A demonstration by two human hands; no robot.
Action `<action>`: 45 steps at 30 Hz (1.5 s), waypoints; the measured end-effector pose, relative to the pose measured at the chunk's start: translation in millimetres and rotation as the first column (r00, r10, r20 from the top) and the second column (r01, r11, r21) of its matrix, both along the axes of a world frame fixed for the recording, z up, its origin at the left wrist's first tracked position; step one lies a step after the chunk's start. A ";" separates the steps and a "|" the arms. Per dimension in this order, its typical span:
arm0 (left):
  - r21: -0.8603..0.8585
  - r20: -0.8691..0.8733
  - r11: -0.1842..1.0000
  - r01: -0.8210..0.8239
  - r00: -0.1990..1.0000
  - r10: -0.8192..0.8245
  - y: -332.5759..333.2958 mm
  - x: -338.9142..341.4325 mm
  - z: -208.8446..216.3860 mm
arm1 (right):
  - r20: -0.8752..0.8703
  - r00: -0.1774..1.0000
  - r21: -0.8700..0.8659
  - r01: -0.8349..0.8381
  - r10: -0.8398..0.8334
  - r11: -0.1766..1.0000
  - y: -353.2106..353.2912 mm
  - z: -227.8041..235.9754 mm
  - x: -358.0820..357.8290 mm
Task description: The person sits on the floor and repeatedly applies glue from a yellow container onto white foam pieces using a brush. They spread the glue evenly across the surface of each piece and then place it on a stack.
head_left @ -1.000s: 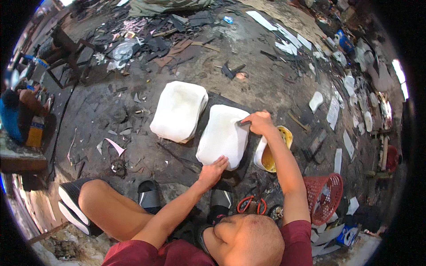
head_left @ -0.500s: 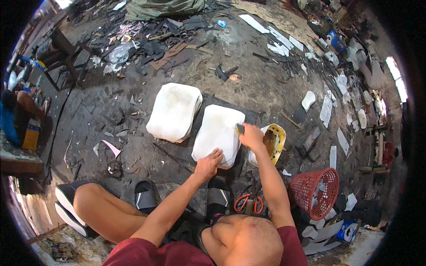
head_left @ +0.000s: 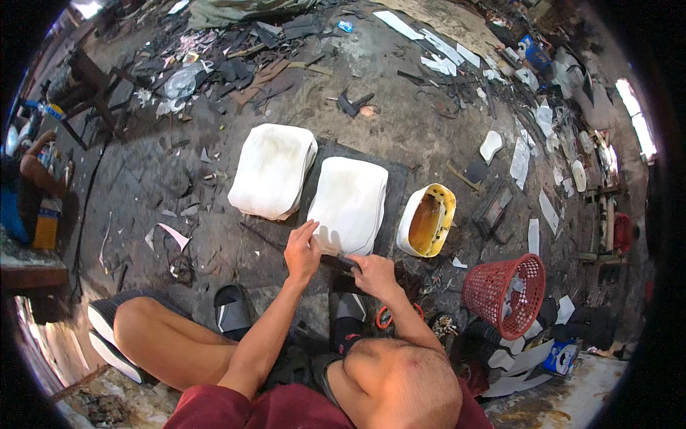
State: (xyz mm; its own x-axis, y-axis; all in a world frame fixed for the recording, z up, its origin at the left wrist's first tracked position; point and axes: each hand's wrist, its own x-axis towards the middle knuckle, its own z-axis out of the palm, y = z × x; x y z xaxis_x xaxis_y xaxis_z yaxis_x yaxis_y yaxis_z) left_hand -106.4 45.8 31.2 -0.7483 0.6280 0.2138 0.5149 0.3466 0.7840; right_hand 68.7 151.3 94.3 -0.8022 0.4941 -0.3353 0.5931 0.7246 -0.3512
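A stack of white sheets (head_left: 350,196) with rounded corners lies on a dark mat before me. The fingertips of my left hand (head_left: 303,252) rest on its near left corner, fingers stretched out. My right hand (head_left: 374,277) is closed on a small dark flat spreader (head_left: 350,262), which touches the stack's near edge. The fingers partly hide the spreader, so its full shape cannot be made out. Left of this stack lies a second stack of similar white sheets (head_left: 271,171). On the right stands an open whitish-yellow container (head_left: 406,227) holding amber, glue-like liquid.
A red perforated basket (head_left: 493,292) with scraps stands at the right, near orange-handled scissors (head_left: 384,317). Dark offcuts (head_left: 243,79) and white strips (head_left: 443,50) litter the far floor. Another person's arm (head_left: 44,168) shows at the far left.
My right hand has moved with the spreader from the stack's right side, beside the container, to its near edge. My left hand has shifted left to the near left corner.
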 end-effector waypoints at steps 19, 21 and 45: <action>-0.233 0.210 0.853 0.467 0.880 -0.425 -6.2 57.9 -9.6 | -0.225 0.959 0.378 0.251 -0.174 0.891 146.9 -1.3 -115.8; 0.081 0.240 0.949 0.304 0.918 -0.315 -8.0 52.4 -17.5 | -0.088 0.993 0.262 0.096 -0.075 0.960 156.5 -6.0 -113.4; 0.142 0.921 0.922 -0.361 0.389 0.010 24.0 35.1 -0.9 | -0.801 0.367 -0.370 0.319 -0.474 0.873 54.1 100.7 -17.7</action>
